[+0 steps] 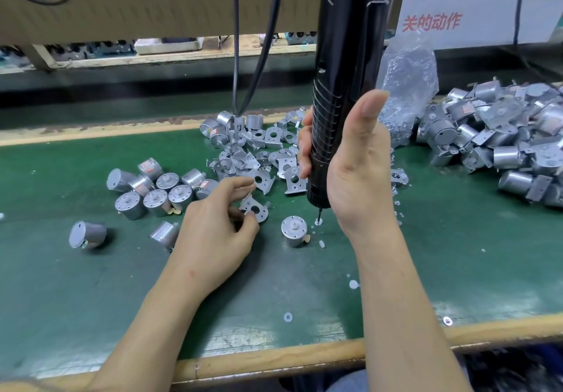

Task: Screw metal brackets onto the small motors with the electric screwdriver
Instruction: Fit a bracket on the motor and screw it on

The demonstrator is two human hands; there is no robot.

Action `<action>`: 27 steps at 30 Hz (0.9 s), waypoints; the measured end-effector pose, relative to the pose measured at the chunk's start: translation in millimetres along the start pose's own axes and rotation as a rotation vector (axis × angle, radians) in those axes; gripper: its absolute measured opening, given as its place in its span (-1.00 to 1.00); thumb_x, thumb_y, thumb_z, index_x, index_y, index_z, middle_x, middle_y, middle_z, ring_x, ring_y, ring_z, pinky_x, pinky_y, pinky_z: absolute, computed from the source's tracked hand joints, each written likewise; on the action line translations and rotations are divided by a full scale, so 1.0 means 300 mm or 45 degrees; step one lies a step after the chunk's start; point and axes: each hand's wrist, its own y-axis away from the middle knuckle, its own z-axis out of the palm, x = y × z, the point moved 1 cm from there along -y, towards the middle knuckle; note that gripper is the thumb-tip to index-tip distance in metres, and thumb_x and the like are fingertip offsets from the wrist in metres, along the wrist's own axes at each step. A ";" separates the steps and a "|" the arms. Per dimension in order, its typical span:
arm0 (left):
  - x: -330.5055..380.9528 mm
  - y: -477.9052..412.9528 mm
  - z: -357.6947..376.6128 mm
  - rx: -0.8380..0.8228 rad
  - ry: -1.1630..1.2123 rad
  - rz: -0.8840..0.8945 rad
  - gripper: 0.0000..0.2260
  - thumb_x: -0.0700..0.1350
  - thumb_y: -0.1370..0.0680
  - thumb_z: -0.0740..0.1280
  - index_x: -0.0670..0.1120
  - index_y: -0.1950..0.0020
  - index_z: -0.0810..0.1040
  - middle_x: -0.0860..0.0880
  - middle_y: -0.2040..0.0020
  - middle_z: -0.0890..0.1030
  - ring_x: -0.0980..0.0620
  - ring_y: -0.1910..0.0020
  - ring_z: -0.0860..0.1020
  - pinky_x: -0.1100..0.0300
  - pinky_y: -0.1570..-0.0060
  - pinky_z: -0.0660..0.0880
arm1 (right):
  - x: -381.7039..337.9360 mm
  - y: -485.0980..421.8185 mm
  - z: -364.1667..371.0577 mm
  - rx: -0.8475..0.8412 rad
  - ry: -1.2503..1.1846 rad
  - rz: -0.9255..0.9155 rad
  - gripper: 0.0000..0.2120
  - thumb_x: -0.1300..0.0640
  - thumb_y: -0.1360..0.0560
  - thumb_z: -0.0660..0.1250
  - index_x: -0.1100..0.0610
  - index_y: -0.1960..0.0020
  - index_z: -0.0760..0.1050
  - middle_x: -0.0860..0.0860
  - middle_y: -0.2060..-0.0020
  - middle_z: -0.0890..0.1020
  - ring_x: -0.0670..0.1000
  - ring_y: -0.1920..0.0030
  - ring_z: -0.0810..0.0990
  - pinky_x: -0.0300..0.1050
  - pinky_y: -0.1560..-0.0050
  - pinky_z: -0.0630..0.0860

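Note:
My right hand (350, 163) grips the black electric screwdriver (344, 87), held upright with its bit tip (319, 218) touching a small white washer on the green mat. Just left of the tip, a small silver motor (294, 230) stands with its shaft up. My left hand (213, 224) pinches a metal bracket (254, 209) between thumb and fingers, a little left of that motor. A pile of loose brackets (259, 151) lies behind my left hand.
A group of bare motors (155, 190) sits at the left, with two more (88, 234) lying nearer. Assembled motors with brackets (502, 138) are heaped at the right beside a clear bag of screws (405, 87). White washers (353, 284) dot the green mat (91, 300). Cables (243, 56) hang behind.

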 end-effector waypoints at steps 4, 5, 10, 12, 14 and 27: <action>-0.017 -0.008 -0.015 0.047 0.113 -0.032 -0.76 -0.23 -0.49 0.45 0.09 -0.04 0.60 0.25 0.04 0.67 0.27 0.18 0.64 0.33 0.11 0.55 | 0.002 -0.001 0.005 -0.002 0.009 -0.009 -0.25 -0.56 -0.28 0.11 0.16 0.22 0.47 -0.03 0.44 0.51 0.01 0.49 0.45 -0.07 0.42 0.42; -0.020 -0.009 -0.018 0.059 0.164 -0.045 -0.77 -0.24 -0.49 0.47 0.09 0.00 0.61 0.23 0.08 0.69 0.26 0.18 0.65 0.35 0.11 0.56 | 0.002 -0.002 0.005 -0.002 0.006 -0.009 -0.25 -0.56 -0.27 0.11 0.16 0.22 0.47 -0.03 0.44 0.51 0.01 0.49 0.45 -0.06 0.42 0.42; -0.019 -0.004 -0.012 0.008 0.137 -0.031 -0.76 -0.21 -0.43 0.53 0.08 0.02 0.62 0.25 0.12 0.67 0.25 0.21 0.64 0.29 0.13 0.56 | 0.002 -0.003 0.004 0.008 0.009 -0.013 -0.29 -0.53 -0.28 0.10 0.14 0.21 0.47 -0.04 0.44 0.52 0.01 0.49 0.44 -0.08 0.43 0.42; -0.020 -0.006 -0.005 0.017 0.086 -0.010 -0.77 -0.23 -0.43 0.53 0.04 0.03 0.64 0.23 0.15 0.67 0.27 0.21 0.63 0.34 0.13 0.55 | 0.002 -0.004 0.004 0.013 0.008 -0.013 -0.29 -0.53 -0.28 0.10 0.15 0.22 0.47 -0.03 0.44 0.52 0.01 0.49 0.44 -0.07 0.43 0.42; -0.020 -0.008 -0.001 0.037 0.061 -0.008 -0.80 -0.26 -0.44 0.52 0.01 0.05 0.65 0.20 0.19 0.67 0.29 0.20 0.62 0.44 0.13 0.51 | 0.002 -0.005 0.005 0.010 0.008 -0.014 -0.29 -0.53 -0.28 0.10 0.15 0.22 0.47 -0.03 0.44 0.52 0.02 0.49 0.44 -0.07 0.43 0.41; 0.024 0.011 -0.008 -0.166 0.539 0.171 -0.76 -0.31 -0.44 0.52 -0.01 0.02 0.64 0.06 0.12 0.72 0.06 0.11 0.69 0.26 0.05 0.59 | -0.024 -0.005 -0.006 0.001 0.010 -0.060 -0.33 -0.51 -0.31 0.08 0.11 0.23 0.48 -0.04 0.45 0.52 0.02 0.50 0.44 -0.10 0.44 0.42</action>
